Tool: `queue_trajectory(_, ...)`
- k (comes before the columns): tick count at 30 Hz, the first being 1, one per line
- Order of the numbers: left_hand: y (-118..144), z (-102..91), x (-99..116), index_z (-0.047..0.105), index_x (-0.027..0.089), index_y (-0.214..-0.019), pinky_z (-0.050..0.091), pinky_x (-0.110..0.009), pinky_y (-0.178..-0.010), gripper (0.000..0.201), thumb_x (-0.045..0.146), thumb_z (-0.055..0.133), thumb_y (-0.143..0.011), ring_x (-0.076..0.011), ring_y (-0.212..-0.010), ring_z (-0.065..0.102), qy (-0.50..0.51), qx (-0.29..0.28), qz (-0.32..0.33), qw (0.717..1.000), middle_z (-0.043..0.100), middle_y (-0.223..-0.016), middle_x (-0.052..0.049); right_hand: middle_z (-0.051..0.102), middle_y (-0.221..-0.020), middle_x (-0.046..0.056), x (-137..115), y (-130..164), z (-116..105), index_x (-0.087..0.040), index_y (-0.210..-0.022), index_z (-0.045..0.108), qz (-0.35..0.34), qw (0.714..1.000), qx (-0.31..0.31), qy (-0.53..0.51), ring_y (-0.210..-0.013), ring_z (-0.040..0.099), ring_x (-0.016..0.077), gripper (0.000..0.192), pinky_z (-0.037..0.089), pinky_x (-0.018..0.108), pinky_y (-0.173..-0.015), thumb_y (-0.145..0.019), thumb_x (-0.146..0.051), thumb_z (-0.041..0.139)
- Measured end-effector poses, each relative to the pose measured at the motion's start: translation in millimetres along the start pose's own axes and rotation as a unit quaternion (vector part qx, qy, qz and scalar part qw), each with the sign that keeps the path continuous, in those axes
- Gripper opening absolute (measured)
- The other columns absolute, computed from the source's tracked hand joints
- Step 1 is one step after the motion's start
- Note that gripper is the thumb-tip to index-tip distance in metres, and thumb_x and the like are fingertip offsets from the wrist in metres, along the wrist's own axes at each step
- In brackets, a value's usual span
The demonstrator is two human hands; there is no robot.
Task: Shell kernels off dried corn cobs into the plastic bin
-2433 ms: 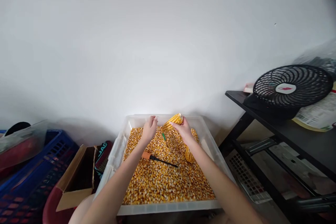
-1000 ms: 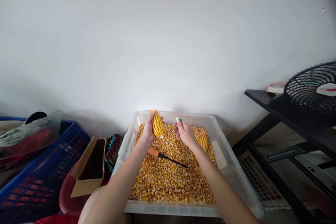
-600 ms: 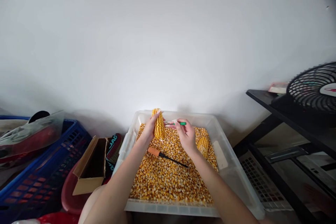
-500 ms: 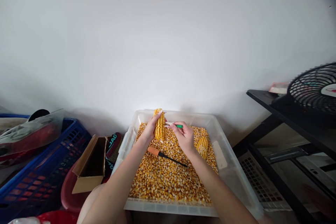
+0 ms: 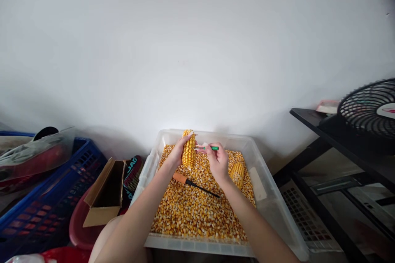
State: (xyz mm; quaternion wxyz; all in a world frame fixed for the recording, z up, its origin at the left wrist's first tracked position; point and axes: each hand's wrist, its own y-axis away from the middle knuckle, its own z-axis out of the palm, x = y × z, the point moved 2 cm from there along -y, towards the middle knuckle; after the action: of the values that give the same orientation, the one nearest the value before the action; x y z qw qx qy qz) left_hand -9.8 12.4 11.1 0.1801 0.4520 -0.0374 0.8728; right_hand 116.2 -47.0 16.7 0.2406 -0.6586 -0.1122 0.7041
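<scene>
The ear of corn (image 5: 188,156) is being held nearly upright, above the far part of a translucent plastic bin (image 5: 197,245). At the far left, a blue plastic basket (image 5: 88,152) is carrying a clear plastic bag (image 5: 57,148). Beside it, an open cardboard box (image 5: 101,216) is sitting over a dark red basin (image 5: 79,226), and a dark mesh article (image 5: 131,178) with the letters "JAG" is standing just to the right of this box. Next, the left hand (image 5: 177,151) is holding the ear from its left side; the thumb is lying along the front, while the other fingers are mostly hiding behind. Below, an orange-handled screwdriver (image 5: 195,184) is lying on many loose corn kernels (image 5: 197,215). The right hand (image 5: 219,163) is pinching a thin green-handled tool (image 5: 214,148) between thumb and fingers. Its tip is reaching the right side of the ear, but one cannot tell how deep it is going. To the right of this wrist, a second ear (image 5: 237,174) is lying on the kernels. Farther right, a black fan (image 5: 367,109) is standing on a black table (image 5: 311,118).
</scene>
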Motion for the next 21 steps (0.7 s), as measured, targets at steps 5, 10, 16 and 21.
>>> queue_trajectory(5, 2.1, 1.1, 0.7, 0.064, 0.014, -0.097, 0.049, -0.025, -0.058, 0.037, 0.044, 0.058, -0.076, -0.0164, -0.062, 0.063, 0.008, -0.004, -0.001, 1.0, 0.067, -0.069, -0.005, 0.07, -0.082, 0.005, -3.6, 0.3, 0.6, -0.022, -0.083, 0.049, 0.001, 1.0, 0.008, -0.005, -0.074, 0.069, 0.0204, 0.018, 0.056, 0.036, -0.07, -0.087, -0.04, 0.05)
queue_trajectory(10, 1.6, -1.7, -0.8, 0.065, 0.013, -0.092, 0.048, -0.026, -0.051, 0.037, 0.045, 0.056, -0.076, -0.0171, -0.056, 0.063, 0.01, 0.016, -0.025, 1.0, 0.068, -0.07, -0.007, 0.07, -0.084, 0.005, -4.9, 1.2, 1.5, -0.022, -0.085, 0.05, -0.019, 1.0, 0.001, -0.02, -0.074, 0.069, 0.0199, 0.013, 0.056, 0.036, -0.071, -0.088, -0.035, 0.05)
queue_trajectory(16, 0.2, -5.5, -2.4, 0.065, 0.014, -0.086, 0.05, -0.027, -0.057, 0.032, 0.042, 0.055, -0.076, -0.0168, -0.058, 0.062, 0.033, -0.006, -0.026, 0.999, 0.068, -0.07, -0.007, 0.07, -0.086, 0.006, -3.3, 3.5, 3.9, -0.023, -0.085, 0.049, -0.01, 1.0, -0.006, -0.012, -0.075, 0.069, 0.0204, 0.016, 0.056, 0.036, -0.07, -0.088, -0.039, 0.048)
queue_trajectory(21, 2.3, -2.6, -1.7, 0.064, 0.014, -0.075, 0.048, -0.026, -0.056, 0.031, 0.043, 0.056, -0.075, -0.0157, -0.054, 0.06, 0.03, -0.018, -0.038, 0.999, 0.065, -0.062, -0.006, 0.07, -0.085, 0.006, -1.6, 4.7, 3.7, -0.023, -0.086, 0.047, -0.015, 1.0, -0.009, 0.008, -0.075, 0.069, 0.0201, 0.017, 0.056, 0.035, -0.069, -0.089, -0.04, 0.046)
